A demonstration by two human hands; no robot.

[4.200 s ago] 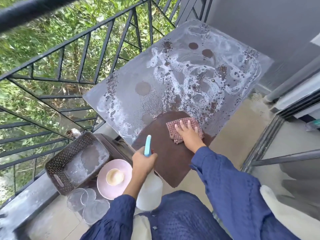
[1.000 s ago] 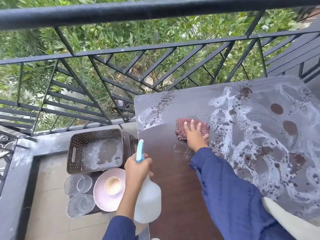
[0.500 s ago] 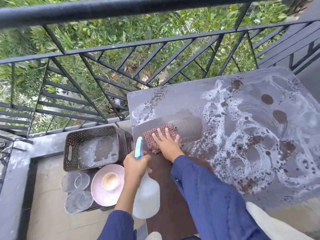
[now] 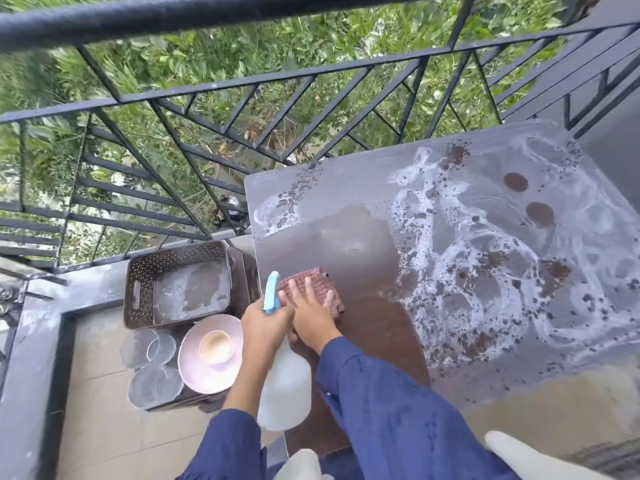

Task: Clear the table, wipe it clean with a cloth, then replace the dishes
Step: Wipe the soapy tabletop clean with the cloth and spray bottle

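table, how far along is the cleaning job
Done: the table is cleared; the pink plate, glasses and basket sit low beside it. In hand: the right hand presses the cloth on a wiped strip, the left hand holds the spray bottle. Left: the soapy foam across the rest, then returning dishes.

The dark brown table (image 4: 346, 244) is coated over its right and far parts with white foam (image 4: 485, 306) and dark specks, while a strip along its left side is bare. A checked red cloth (image 4: 327, 285) is laid flat on that strip. Beside the table, a perforated brown basket (image 4: 138, 292), a pink plate (image 4: 197, 372) bearing a cup (image 4: 214, 344), and clear glasses (image 4: 149, 348) are set on a low dark stand (image 4: 239, 271).
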